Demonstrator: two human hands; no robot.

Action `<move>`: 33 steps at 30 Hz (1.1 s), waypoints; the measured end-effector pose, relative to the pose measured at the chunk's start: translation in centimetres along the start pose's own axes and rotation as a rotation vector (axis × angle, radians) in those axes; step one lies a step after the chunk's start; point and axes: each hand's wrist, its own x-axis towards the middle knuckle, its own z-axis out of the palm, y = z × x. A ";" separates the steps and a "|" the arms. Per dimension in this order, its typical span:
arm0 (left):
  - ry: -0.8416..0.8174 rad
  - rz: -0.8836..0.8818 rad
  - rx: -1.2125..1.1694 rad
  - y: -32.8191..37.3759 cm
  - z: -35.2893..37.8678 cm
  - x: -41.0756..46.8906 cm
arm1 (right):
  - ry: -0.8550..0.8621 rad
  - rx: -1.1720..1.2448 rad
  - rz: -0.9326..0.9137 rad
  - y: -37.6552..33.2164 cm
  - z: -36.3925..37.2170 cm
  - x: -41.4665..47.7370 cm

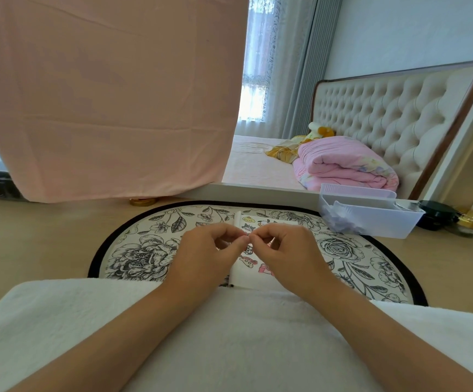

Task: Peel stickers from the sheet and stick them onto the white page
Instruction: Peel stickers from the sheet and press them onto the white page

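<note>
Item, sticker sheet [249,222]: flat on floral mat [144,250], I judge it light, limp, tearable, best lifted by a corner; left grip [210,250] and right grip [289,247] pinched tip-to-tip on a barely visible sticker [248,236].

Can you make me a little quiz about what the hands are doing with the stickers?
1. True or false: the left hand and the right hand meet at their fingertips above the sticker page, pinching a tiny piece between them.
2. Fill in: the folded quilt on the bed is ____.
3. What does the sticker page lie on? A: the bed. B: the flowered mat. C: a chair.
Key: 1 true; 2 pink; 3 B.
</note>
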 end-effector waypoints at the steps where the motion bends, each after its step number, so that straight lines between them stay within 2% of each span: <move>1: 0.004 -0.013 -0.016 0.0 0.1 0.0 | 0.009 -0.022 -0.005 0.1 0.0 0.0; 12: 0.016 -0.098 -0.042 0.2 1.1 0.4 | -0.003 -0.001 -0.032 0.2 -0.6 0.3; 20: -0.103 -0.121 -0.142 0.8 1.8 1.8 | -0.140 0.283 0.176 0.2 -2.4 1.4; 29: -0.184 -0.071 -0.109 3.1 5.1 4.4 | -0.030 0.322 0.220 2.8 -6.7 1.9; 33: -0.211 -0.071 -0.177 4.5 7.5 5.4 | 0.025 0.287 0.244 4.3 -8.6 2.1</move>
